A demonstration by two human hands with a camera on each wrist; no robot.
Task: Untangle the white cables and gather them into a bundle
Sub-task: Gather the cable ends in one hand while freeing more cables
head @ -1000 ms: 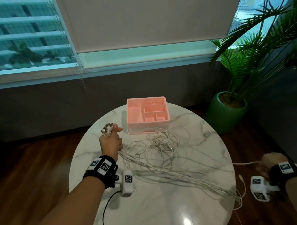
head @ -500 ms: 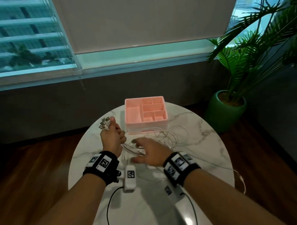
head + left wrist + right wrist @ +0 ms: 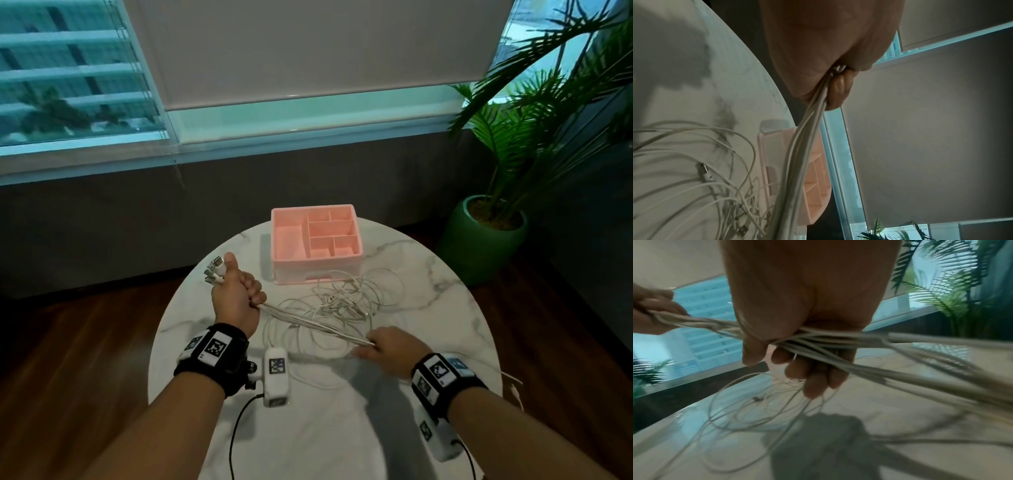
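Note:
Several white cables [image 3: 342, 301] lie in a loose tangle on the round marble table [image 3: 428, 274]. My left hand [image 3: 239, 291] is raised at the table's left and grips a bunch of them in its fist, with the plug ends [image 3: 214, 270] sticking out above the thumb. From that fist a taut run of strands [image 3: 315, 323] slants down to my right hand [image 3: 380, 344], whose fingers [image 3: 813, 378] curl round the strands [image 3: 838, 344]. In the left wrist view the cables [image 3: 803, 146] leave the fist [image 3: 828, 48] downward.
A pink divided organizer box [image 3: 317, 240] stands at the table's far side, just behind the tangle. One cable end [image 3: 513, 387] hangs over the table's right edge. A potted palm in a green pot [image 3: 486, 233] stands on the wooden floor to the right.
My right hand came back from beyond the table's right edge to beside the left fist, then slid along the strands toward the near right. The left fist stayed raised.

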